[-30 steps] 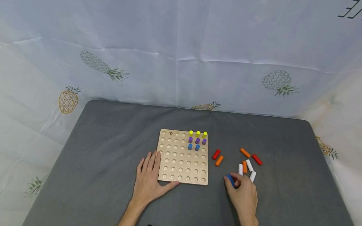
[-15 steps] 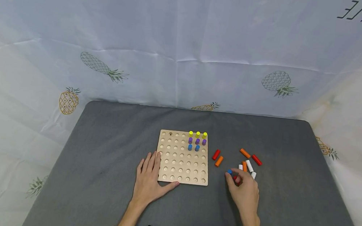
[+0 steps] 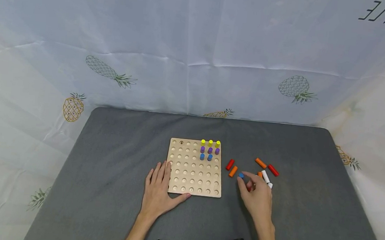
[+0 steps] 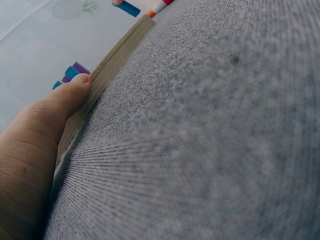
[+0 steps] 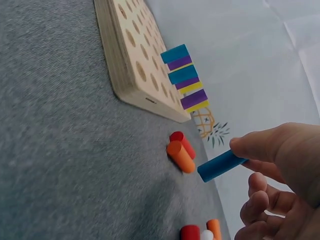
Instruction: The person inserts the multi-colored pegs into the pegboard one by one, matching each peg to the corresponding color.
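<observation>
A wooden pegboard (image 3: 192,172) lies on the grey cloth. My left hand (image 3: 158,194) rests against its left side with fingers extended, the thumb touching the front edge. To the right of the board, my right hand (image 3: 257,197) pinches a blue peg (image 5: 220,166) between thumb and forefinger, held tilted above the cloth. In the board's far right corner stand rows of yellow pegs (image 3: 210,142) and purple pegs (image 3: 210,150), with two blue pegs (image 3: 209,157) in front. The third hole of that blue row holds no peg.
Between board and right hand lie a red peg (image 3: 230,164) and an orange peg (image 3: 233,171). Beyond the right hand are white pegs (image 3: 265,176), another red peg (image 3: 273,170) and another orange peg (image 3: 260,163). The hand partly covers some loose pegs.
My right hand has lifted the blue peg from the cloth and moved it away from me and slightly left, toward the board. The left hand stays in place.
</observation>
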The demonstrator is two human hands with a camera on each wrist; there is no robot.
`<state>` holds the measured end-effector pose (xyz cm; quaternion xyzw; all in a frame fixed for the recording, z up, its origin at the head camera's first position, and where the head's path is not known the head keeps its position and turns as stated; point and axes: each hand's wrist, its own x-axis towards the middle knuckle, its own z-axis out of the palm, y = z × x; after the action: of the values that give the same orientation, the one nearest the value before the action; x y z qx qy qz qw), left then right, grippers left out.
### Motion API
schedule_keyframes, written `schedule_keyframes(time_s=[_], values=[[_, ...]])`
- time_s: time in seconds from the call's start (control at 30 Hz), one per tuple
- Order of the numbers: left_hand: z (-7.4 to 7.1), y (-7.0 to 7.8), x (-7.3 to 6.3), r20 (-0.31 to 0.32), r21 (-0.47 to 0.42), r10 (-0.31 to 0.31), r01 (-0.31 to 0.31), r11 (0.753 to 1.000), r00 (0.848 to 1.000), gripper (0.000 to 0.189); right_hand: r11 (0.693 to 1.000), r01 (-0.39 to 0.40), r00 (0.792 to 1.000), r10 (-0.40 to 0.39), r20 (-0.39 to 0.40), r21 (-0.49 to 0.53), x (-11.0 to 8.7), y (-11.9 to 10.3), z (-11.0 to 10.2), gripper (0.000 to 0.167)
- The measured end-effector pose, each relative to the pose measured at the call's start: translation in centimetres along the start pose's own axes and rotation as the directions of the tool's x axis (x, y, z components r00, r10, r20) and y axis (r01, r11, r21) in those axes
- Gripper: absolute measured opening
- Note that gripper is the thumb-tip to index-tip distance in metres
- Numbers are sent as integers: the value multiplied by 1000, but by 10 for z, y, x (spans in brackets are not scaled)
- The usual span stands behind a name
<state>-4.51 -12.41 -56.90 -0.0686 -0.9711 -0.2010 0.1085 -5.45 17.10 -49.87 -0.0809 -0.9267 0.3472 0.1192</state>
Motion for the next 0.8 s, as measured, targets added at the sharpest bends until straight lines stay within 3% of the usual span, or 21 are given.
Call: schedule_keyframes(time_s=[0.3,0.8], values=[[0,0,0,-13,5,6,-6,1000,1000,125,993,91,996,-90,-28,69,10,-5,5,19],[1,0,0,-8,-4,1,-1,1000,1000,125,989,75,997,-78,23,130,26,-17,13,22]])
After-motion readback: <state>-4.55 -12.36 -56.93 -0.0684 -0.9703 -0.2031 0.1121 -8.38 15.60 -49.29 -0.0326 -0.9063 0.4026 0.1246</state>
